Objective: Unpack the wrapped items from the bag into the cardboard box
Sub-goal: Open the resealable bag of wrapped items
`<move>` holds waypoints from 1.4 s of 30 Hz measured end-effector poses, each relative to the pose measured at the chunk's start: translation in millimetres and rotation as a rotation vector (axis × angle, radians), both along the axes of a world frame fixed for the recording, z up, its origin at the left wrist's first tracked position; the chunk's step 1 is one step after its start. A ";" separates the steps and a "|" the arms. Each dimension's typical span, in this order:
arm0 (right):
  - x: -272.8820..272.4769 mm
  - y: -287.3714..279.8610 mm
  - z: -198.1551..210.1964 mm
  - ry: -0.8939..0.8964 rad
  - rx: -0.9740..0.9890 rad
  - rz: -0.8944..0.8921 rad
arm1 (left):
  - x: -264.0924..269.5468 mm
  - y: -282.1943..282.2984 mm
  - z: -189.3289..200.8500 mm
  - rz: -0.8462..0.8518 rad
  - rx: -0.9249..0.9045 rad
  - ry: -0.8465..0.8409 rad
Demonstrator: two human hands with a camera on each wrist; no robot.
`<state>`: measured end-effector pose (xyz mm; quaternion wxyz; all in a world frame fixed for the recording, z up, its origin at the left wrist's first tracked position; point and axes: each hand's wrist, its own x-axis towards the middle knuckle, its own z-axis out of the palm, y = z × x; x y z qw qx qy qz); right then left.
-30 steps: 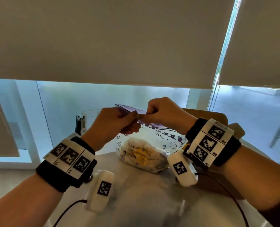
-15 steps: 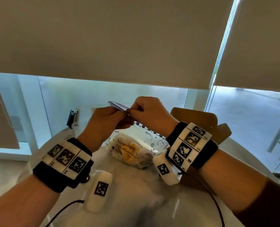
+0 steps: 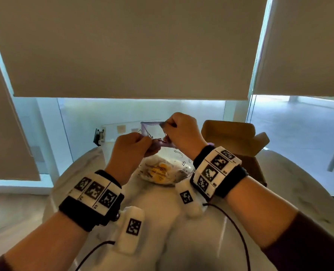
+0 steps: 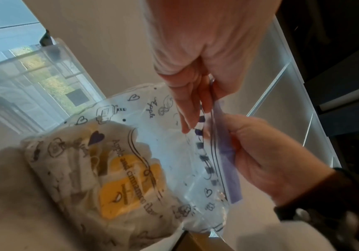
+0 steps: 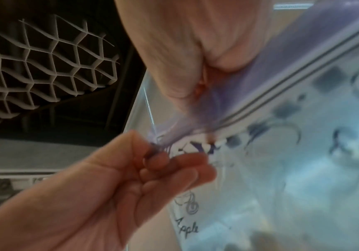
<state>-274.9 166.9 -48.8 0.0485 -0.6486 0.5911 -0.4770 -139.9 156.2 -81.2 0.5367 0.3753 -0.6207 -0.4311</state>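
Two hands work at one clear zip bag (image 3: 163,145) held above the worktop (image 3: 181,241). The left hand (image 3: 130,148) pinches the near lip of the bag's purple seal strip, fingers curled on it; the right hand (image 3: 181,132) pinches the far lip likewise, and the mouth gapes between them. Inside the bag's bottom lie wrapped items (image 4: 109,169) in white-and-yellow printed paper; their count cannot be told. One cardboard box (image 3: 232,141), flaps up, stands just right of the bag.
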 end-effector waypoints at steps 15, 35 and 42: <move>-46.0 26.5 0.2 0.095 0.076 -0.021 | -31.1 18.0 1.1 -0.117 0.191 -0.129; -64.1 39.7 14.3 0.195 0.136 -0.100 | -24.4 42.6 4.5 -0.169 0.242 -0.228; -56.0 28.9 14.2 -0.035 0.000 -0.143 | -1.7 58.6 -2.2 -0.270 0.248 -0.370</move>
